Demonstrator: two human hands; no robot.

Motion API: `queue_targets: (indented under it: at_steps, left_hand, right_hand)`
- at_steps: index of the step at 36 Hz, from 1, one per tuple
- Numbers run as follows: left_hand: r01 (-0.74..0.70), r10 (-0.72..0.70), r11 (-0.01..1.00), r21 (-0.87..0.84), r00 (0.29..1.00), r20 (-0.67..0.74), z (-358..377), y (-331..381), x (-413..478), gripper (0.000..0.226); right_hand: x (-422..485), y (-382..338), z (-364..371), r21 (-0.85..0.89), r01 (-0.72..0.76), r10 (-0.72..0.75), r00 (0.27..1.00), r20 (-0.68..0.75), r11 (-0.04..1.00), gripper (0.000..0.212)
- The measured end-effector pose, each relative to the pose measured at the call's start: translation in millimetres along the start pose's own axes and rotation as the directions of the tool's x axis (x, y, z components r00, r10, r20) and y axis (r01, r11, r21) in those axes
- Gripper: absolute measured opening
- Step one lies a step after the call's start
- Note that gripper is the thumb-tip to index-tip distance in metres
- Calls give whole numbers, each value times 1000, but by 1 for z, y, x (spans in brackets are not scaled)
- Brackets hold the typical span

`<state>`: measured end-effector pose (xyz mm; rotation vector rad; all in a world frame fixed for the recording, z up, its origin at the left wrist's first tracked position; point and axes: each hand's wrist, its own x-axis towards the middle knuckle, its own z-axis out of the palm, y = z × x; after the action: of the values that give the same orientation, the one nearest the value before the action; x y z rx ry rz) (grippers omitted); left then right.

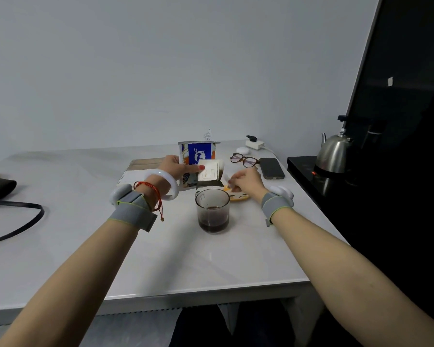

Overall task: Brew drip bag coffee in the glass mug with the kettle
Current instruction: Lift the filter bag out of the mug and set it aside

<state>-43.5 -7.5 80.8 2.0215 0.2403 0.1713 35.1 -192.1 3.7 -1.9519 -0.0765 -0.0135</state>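
A glass mug (212,211) stands on the white table (161,259) with dark coffee in its lower third. Just behind and above it, my left hand (176,167) pinches a used drip bag (210,173), white with a wet brown base, held clear of the mug. My right hand (246,181) hovers over a small yellow saucer (239,196) to the mug's right, fingers curled loosely with nothing clearly in them. The steel kettle (333,152) sits on a black side surface at the far right.
A blue and white coffee pouch (198,152) stands behind the drip bag. Glasses (244,160), a phone (271,168) and a white plug (254,144) lie at the back right. A spiral notebook (135,171) lies under my left wrist; a dark bag with a strap (0,191) lies left.
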Motion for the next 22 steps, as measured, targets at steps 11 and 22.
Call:
queue_targets:
  at_steps: [11, 22]
  left_hand:
    - [21, -14, 994, -109, 998, 68, 12, 18, -1, 52]
    - [-30, 44, 995, -96, 988, 150, 76, 56, -21, 35]
  right_hand:
    - [-25, -50, -26, 346, 136, -183, 977, 109, 929, 22]
    - [-56, -25, -96, 341, 133, -177, 979, 99, 930, 10]
